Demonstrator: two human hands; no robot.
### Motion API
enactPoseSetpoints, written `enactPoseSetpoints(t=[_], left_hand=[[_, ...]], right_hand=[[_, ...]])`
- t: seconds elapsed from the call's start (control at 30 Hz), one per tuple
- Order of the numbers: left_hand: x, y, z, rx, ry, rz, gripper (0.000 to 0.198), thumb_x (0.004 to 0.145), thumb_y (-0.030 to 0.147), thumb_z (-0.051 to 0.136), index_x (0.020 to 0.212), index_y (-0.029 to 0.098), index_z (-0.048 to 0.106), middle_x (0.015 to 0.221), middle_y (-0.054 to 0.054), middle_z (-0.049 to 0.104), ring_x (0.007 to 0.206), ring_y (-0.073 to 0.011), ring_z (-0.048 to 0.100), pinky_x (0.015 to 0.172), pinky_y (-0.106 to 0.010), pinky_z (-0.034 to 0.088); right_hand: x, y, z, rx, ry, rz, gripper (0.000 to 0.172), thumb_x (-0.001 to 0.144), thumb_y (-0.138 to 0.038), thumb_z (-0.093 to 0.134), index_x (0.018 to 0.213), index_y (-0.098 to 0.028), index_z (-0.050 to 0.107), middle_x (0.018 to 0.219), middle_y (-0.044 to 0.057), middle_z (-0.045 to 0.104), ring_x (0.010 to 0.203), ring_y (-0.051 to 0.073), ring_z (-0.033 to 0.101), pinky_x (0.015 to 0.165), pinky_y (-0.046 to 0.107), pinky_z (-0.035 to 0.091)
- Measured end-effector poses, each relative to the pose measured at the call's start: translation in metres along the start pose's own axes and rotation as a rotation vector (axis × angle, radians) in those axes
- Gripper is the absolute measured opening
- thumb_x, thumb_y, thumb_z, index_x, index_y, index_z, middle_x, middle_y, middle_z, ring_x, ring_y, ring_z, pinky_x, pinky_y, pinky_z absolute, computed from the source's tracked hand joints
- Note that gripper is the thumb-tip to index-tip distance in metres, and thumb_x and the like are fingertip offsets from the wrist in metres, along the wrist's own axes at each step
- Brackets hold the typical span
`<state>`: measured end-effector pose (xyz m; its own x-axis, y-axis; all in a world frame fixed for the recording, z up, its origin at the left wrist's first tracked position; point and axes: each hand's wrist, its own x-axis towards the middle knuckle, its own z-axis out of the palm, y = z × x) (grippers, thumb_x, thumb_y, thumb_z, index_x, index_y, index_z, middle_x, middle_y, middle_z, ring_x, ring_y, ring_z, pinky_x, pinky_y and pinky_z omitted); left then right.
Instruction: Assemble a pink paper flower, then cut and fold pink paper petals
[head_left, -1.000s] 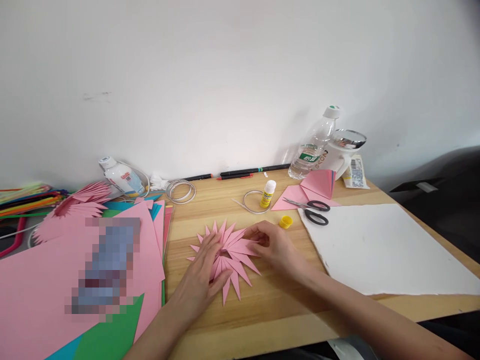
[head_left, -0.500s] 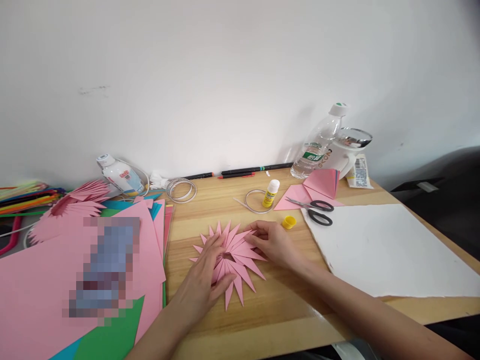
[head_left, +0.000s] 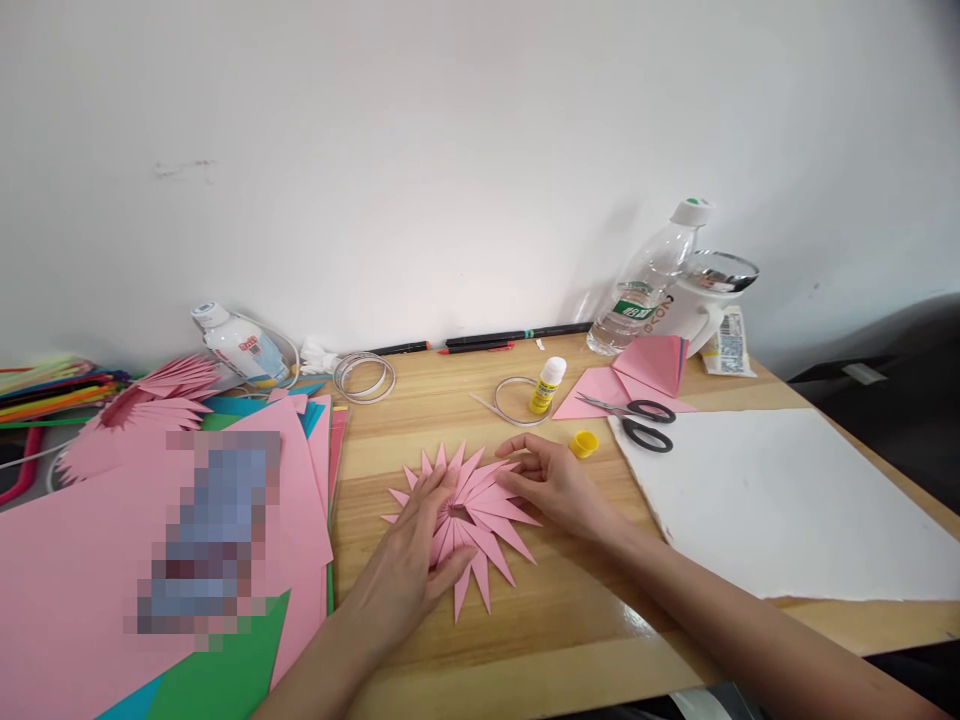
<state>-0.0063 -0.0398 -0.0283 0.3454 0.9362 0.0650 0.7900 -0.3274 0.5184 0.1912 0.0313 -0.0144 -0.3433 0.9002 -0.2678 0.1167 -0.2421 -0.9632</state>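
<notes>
Both hands rest on the pink flower (head_left: pixel 491 525) lying mid-desk (head_left: pixel 555 620): left hand (head_left: pixel 409 560) flat and open, pressing its centre; right hand (head_left: pixel 551 485) half curled, fingertips on the upper petals, pinch unclear. Petal-setting, seemingly; shifting one needs the centre pinned

Paper star (head_left: pixel 491 500) flat on table (head_left: pixel 570 620), toward front edge. Left grip (head_left: pixel 409 560) on star's left half; right grip (head_left: pixel 555 485) on star's right rim. Paper stack (head_left: pixel 90 560) left of star. Large sheet (head_left: pixel 772 500) right of star. Cap (head_left: pixel 583 443) just behind-right of star. Glue stick (head_left: pixel 547 385) behind cap, wire loop (head_left: pixel 504 405) just left of it. Scissors (head_left: pixel 637 420) right of cap, blades on folded paper (head_left: pixel 652 365). Bottle (head_left: pixel 649 275) well behind-right of star. Pens (head_left: pixel 487 342) behind star at table's back edge. Wire rings (head_left: pixel 364 377) behind-left of star.
</notes>
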Motion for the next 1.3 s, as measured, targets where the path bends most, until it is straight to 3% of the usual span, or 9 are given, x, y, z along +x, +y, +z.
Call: enactPoseSetpoints(t=[0.17, 0.37, 0.6, 0.77, 0.87, 1.1, 1.3], left_hand=[[-0.0001, -0.0006, 0.0006, 0.027, 0.012, 0.012, 0.06, 0.085, 0.034, 0.047, 0.136, 0.025, 0.017, 0.144, -0.009, 0.028, 0.132, -0.0225, 0.025, 0.102, -0.043, 0.035], [0.0011, 0.0009, -0.0012, 0.08, 0.08, 0.14, 0.058, 0.085, 0.029, 0.048, 0.136, 0.026, 0.02, 0.141, -0.008, 0.035, 0.131, -0.022, 0.027, 0.102, -0.043, 0.036], [0.0001, -0.0016, 0.0018, 0.067, 0.077, 0.105, 0.057, 0.084, 0.031, 0.049, 0.135, 0.025, 0.023, 0.142, -0.008, 0.033, 0.131, -0.0226, 0.025, 0.103, -0.042, 0.036], [0.0004, -0.0004, 0.0008, 0.067, 0.073, 0.094, 0.058, 0.085, 0.031, 0.049, 0.136, 0.025, 0.022, 0.142, -0.009, 0.032, 0.131, -0.0228, 0.025, 0.102, -0.042, 0.037], [0.0007, 0.0003, -0.0003, 0.081, 0.066, 0.088, 0.058, 0.085, 0.032, 0.048, 0.136, 0.024, 0.02, 0.142, -0.01, 0.033, 0.131, -0.0224, 0.025, 0.102, -0.042, 0.037], [0.0006, -0.0026, 0.0013, 0.098, 0.08, 0.18, 0.05, 0.086, 0.029, 0.047, 0.131, 0.024, 0.028, 0.14, -0.009, 0.036, 0.132, -0.023, 0.023, 0.104, -0.044, 0.034], [0.0, -0.0008, 0.0004, 0.064, 0.074, 0.092, 0.051, 0.085, 0.031, 0.048, 0.131, 0.022, 0.028, 0.143, -0.01, 0.03, 0.132, -0.0223, 0.023, 0.103, -0.042, 0.035]], right_hand=[[0.0006, 0.0051, -0.0011, -0.001, -0.003, -0.008, 0.029, 0.069, -0.031, 0.061, 0.092, -0.016, 0.051, 0.059, -0.005, 0.052, 0.049, 0.008, 0.05, 0.044, 0.018, 0.035], [0.0015, 0.0075, -0.001, 0.009, 0.016, -0.021, 0.027, 0.069, -0.031, 0.062, 0.086, -0.017, 0.046, 0.06, -0.004, 0.054, 0.05, 0.009, 0.051, 0.045, 0.019, 0.037], [-0.0018, 0.0075, -0.0025, 0.018, -0.003, -0.038, 0.023, 0.07, -0.03, 0.061, 0.082, -0.017, 0.047, 0.059, -0.004, 0.053, 0.051, 0.009, 0.052, 0.049, 0.021, 0.04], [-0.0011, 0.0069, -0.0034, 0.017, -0.007, -0.007, 0.032, 0.07, -0.031, 0.061, 0.096, -0.016, 0.05, 0.061, -0.004, 0.055, 0.054, 0.01, 0.055, 0.051, 0.023, 0.045], [-0.0009, 0.0065, -0.0042, 0.039, -0.033, 0.019, 0.032, 0.07, -0.034, 0.061, 0.094, -0.015, 0.053, 0.062, -0.003, 0.057, 0.056, 0.011, 0.058, 0.054, 0.024, 0.047], [0.0001, 0.01, -0.0007, 0.001, 0.018, 0.008, 0.037, 0.071, -0.036, 0.061, 0.1, -0.016, 0.05, 0.058, -0.005, 0.054, 0.05, 0.01, 0.053, 0.045, 0.021, 0.04], [0.0001, 0.006, -0.005, -0.064, -0.048, -0.014, 0.041, 0.068, -0.031, 0.065, 0.103, -0.015, 0.05, 0.062, -0.003, 0.056, 0.055, 0.01, 0.053, 0.05, 0.021, 0.04]])
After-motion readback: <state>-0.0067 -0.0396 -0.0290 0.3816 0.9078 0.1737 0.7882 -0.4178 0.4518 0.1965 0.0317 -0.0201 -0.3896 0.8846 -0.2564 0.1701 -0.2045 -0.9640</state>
